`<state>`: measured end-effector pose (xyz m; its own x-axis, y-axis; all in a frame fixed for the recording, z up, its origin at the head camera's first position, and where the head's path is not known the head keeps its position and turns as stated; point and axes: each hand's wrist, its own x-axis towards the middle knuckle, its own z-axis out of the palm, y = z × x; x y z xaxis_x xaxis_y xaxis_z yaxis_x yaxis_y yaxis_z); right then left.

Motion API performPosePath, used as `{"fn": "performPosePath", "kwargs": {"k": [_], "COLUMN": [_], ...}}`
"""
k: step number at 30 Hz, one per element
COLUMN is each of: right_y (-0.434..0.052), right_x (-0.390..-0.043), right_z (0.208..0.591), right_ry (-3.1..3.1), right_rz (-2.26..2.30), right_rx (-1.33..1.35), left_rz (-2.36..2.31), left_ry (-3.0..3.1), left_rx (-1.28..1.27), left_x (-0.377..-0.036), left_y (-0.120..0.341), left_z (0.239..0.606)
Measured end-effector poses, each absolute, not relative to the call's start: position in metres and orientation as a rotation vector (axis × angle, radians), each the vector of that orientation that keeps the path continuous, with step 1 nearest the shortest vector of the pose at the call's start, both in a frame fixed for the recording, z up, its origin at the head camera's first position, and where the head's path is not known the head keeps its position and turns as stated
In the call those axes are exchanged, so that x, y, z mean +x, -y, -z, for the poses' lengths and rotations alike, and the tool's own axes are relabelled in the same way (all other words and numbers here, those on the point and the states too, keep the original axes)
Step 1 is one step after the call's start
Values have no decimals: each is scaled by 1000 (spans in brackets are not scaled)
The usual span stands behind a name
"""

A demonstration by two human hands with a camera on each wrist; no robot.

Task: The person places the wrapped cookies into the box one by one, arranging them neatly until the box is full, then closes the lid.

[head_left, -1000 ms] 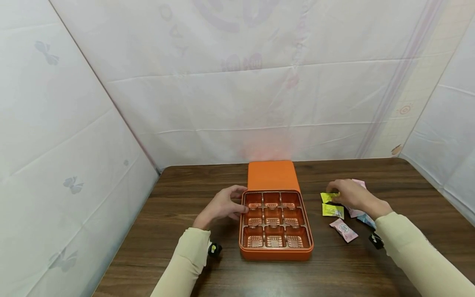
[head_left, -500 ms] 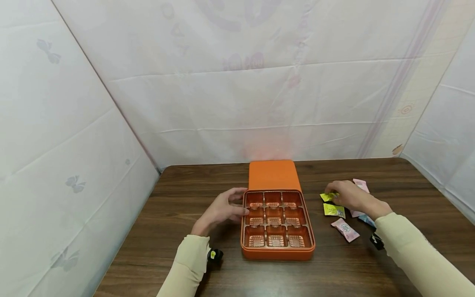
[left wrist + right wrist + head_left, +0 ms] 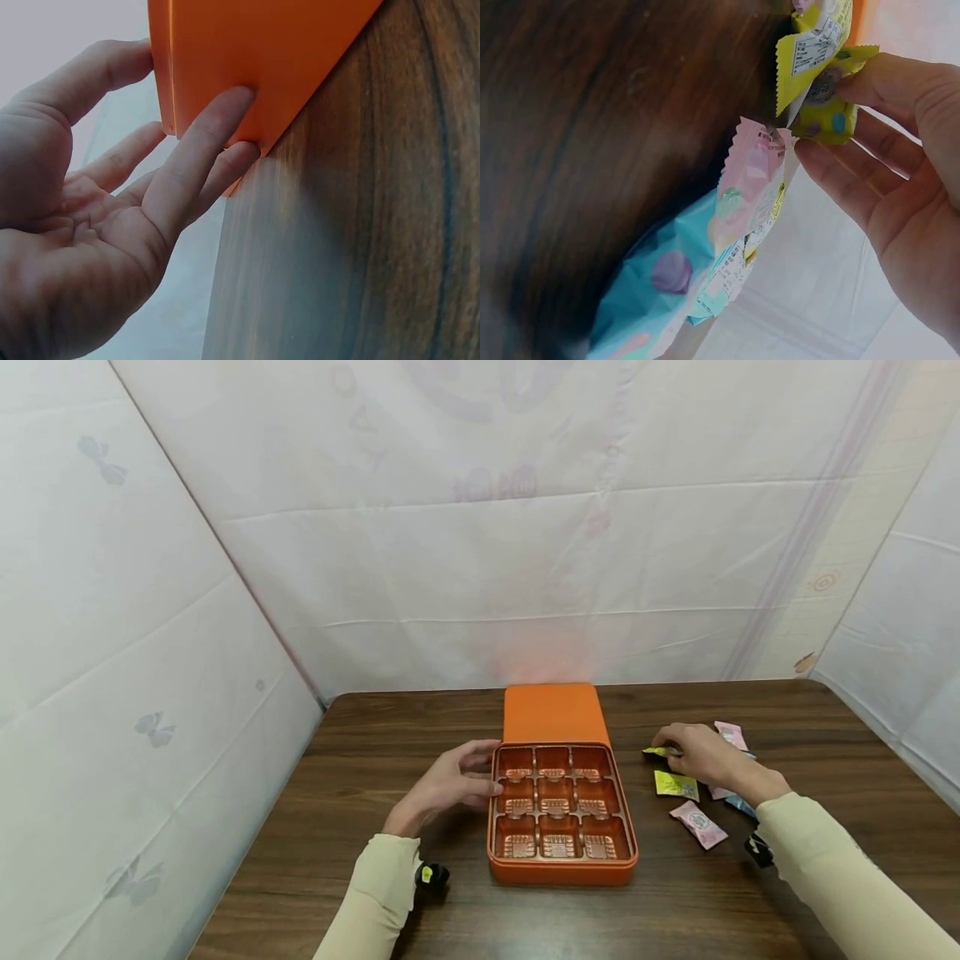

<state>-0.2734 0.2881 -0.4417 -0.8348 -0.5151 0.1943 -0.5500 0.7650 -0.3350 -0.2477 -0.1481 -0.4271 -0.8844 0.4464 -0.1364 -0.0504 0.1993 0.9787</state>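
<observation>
An orange box [image 3: 525,872] holds a brown tray with nine empty cells [image 3: 557,806]. Its orange lid [image 3: 553,714] lies just behind it. My left hand [image 3: 489,768] rests with straight fingers against the box's left wall [image 3: 262,52], the left hand [image 3: 191,112] holding nothing. My right hand [image 3: 675,752] pinches a yellow snack packet [image 3: 654,750] to the right of the box. In the right wrist view the right hand [image 3: 832,124] has thumb and fingers on that yellow packet [image 3: 817,52], held above a pink packet [image 3: 754,180] and a blue one [image 3: 667,277].
More packets lie on the dark wooden table [image 3: 375,735] right of the box: a second yellow one [image 3: 676,785], a pink one [image 3: 699,824], another pink one [image 3: 730,735] farther back and a blue one [image 3: 742,806]. White cloth walls close in the table.
My right hand has tipped the yellow packet up off the table and drawn it slightly back. The left hand stays against the box.
</observation>
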Motion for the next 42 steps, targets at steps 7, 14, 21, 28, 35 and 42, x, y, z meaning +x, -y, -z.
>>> {"fn": "performPosePath", "kwargs": {"k": [7, 14, 21, 28, 35, 42], "right_y": [-285, -280, -274, -269, -266, -265], "right_x": [-277, -280, -281, -282, -282, -281], "right_z": [441, 435, 430, 426, 423, 421], "right_ry": [2833, 2766, 2718, 2701, 2705, 2659], "right_rz": [-612, -695, -790, -839, -869, -906], "right_rx": [838, 834, 835, 819, 799, 820], "left_rz": [-1753, -1774, -1794, -1797, -1794, -1795], "left_ry": [-2068, -2059, -2037, -2029, -2035, -2060], "left_rx": [351, 350, 359, 350, 340, 320], "left_x": [-248, -248, -248, -249, -251, -250], "left_y": [148, 148, 150, 150, 148, 144], "left_z": [432, 434, 439, 442, 445, 445]}}
